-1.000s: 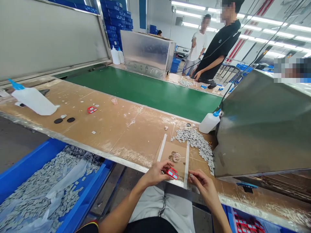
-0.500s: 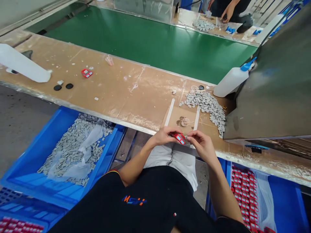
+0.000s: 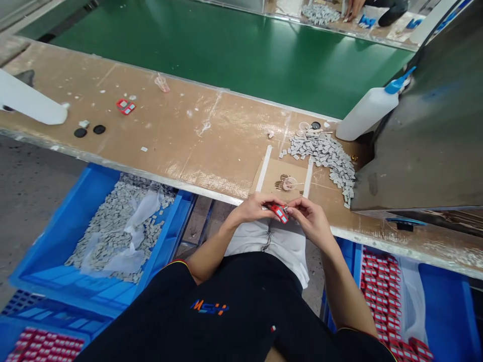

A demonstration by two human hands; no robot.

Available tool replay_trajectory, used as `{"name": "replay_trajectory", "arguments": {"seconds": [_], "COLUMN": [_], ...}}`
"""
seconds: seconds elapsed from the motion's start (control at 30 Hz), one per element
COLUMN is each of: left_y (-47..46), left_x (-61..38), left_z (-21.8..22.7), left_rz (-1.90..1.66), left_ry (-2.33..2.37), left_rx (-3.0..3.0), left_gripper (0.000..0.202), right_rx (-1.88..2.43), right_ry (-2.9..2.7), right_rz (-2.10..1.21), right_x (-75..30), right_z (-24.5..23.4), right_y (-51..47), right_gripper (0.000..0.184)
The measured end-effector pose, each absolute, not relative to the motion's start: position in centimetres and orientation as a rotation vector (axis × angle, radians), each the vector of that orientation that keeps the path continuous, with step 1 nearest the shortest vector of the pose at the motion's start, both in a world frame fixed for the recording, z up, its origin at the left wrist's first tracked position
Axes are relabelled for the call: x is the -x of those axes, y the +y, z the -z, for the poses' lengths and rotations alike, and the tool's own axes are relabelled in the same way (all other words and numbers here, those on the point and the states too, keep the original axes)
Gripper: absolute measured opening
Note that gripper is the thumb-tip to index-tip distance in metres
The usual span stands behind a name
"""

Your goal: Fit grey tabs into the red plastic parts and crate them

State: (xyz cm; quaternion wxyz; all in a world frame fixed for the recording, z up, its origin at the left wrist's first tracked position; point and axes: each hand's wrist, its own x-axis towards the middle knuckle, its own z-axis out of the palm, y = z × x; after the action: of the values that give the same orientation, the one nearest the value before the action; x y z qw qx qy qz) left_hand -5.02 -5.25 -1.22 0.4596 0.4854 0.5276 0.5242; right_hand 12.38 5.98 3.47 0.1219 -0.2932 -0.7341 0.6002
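While both forearms reach inward over the lap, elbows bent, the left hand (image 3: 252,209) clamps a red piece (image 3: 280,214) between thumb and fingers, close to the near edge of the table (image 3: 222,161). The right hand (image 3: 310,217) meets it from 3 o'clock, thumb and forefinger drawn together at its rim; whether they grip something small, I cannot tell. From the red piece, a little cup (image 3: 290,184) stands near 12, a grey heap (image 3: 326,153) at 1, with a white bottle (image 3: 366,113) beyond; a metal box (image 3: 426,146) walls off 2. Blue bins sit at 9 (image 3: 96,193) and 4 (image 3: 445,301).
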Motion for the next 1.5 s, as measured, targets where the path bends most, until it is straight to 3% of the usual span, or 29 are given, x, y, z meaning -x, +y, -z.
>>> {"name": "replay_trajectory", "arguments": {"seconds": [0.43,0.67,0.87,1.0,1.2,1.5], "left_y": [-5.4,-5.7,-5.8,-5.8,-5.3,-5.2], "left_x": [5.1,4.5,2.4,1.5,1.0,0.7], "left_z": [1.7,1.9,0.9,-0.9,-3.0,-3.3], "left_rz": [-1.279,-1.375,-1.688,-1.578,-1.547,-1.427], "left_ry": [1.442,1.529,1.416,1.367,1.409,1.427], "left_rx": [-1.433,-1.577,-1.618,-1.542,-1.354,-1.253], "left_gripper": [0.025,0.014,0.016,0.027,0.007,0.010], "right_rx": [0.756,0.787,0.869,0.896,0.810,0.760], "right_ry": [-2.329,-2.166,-1.765,-1.754,-2.002,-2.013], "right_rz": [-1.232,-1.297,-1.603,-1.466,-1.162,-1.230], "right_x": [-13.1,-13.5,-14.1,-15.0,-16.1,-16.6], "right_z": [-2.3,-1.2,-1.3,-1.8,-3.0,-2.2], "right_y": [3.6,2.3,1.0,1.1,2.3,2.8], "right_gripper": [0.025,0.021,0.034,0.031,0.023,0.022]}}
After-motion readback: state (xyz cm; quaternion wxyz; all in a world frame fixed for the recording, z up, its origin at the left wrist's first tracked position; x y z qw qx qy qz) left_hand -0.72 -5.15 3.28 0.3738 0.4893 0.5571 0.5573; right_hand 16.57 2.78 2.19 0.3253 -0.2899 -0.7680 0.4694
